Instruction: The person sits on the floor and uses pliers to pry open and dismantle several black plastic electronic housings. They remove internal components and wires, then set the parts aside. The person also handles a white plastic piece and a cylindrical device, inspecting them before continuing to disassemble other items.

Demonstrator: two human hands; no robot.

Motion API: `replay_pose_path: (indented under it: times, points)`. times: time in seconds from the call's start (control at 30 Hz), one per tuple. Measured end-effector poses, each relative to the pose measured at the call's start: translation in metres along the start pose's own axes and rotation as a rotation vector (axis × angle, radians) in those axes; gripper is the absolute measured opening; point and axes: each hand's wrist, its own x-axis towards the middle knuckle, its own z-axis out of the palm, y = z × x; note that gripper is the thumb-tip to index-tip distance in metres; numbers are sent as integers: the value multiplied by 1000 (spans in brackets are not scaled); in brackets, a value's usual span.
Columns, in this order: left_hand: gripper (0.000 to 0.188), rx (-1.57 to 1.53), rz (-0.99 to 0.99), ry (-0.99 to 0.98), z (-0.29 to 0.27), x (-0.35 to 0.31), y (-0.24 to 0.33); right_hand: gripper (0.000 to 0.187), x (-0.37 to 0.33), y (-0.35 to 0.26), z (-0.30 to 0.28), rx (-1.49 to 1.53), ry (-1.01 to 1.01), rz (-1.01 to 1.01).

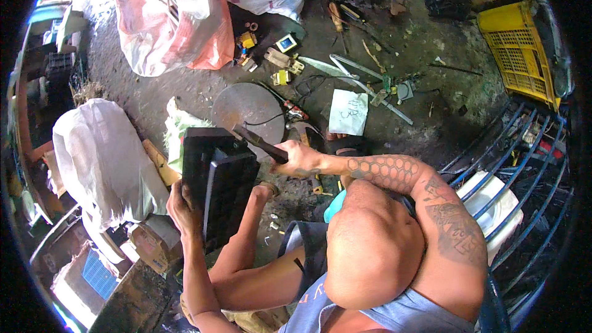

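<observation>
- Black flat box-shaped casing (219,188) stands on edge at centre-left of the frame, tilted a little, with a raised panel on its face and a grey strip down the middle.
- Left hand (183,209) has its grip clenched on the casing's lower left edge, fingers wrapped round the side, thumb side toward the camera.
- Right hand (299,158) sits just right of centre, its grip clenched round the handle of a dark tool (259,143); the tool's far end lies against the casing's top right corner. What kind of tool head it has cannot be told.
- Right forearm, with a honeycomb tattoo, crosses the middle of the frame; the person's head fills the lower centre.
- Round rusty metal disc (246,108) lies on the dirt floor (425,123) just above the casing, with a thin black cable running across it.
- White sheet of paper (348,112) lies on the floor right of the disc, near long metal strips and small scattered parts.
- Yellow plastic crate (515,55) stands in the upper right of the frame.
- Large sacks (166,18), pink-and-white, fill the upper left.
- White cloth bundle (102,160) sits at the left, beside cardboard boxes.
- Blue metal rack (524,166) curves down the right side of the frame.
</observation>
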Motion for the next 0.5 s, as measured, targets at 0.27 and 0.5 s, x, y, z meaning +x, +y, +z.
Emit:
replay_pose_path:
  times: [0.27, 0.5]
  points:
    - [42, -1251, -726, -178, 38, -16, -36, 34, -24, -31, -47, 707, -197, 388]
    - [51, -1488, -765, 123, 13, 7, -73, 35, -45, 45, -87, -228, 188, 491]
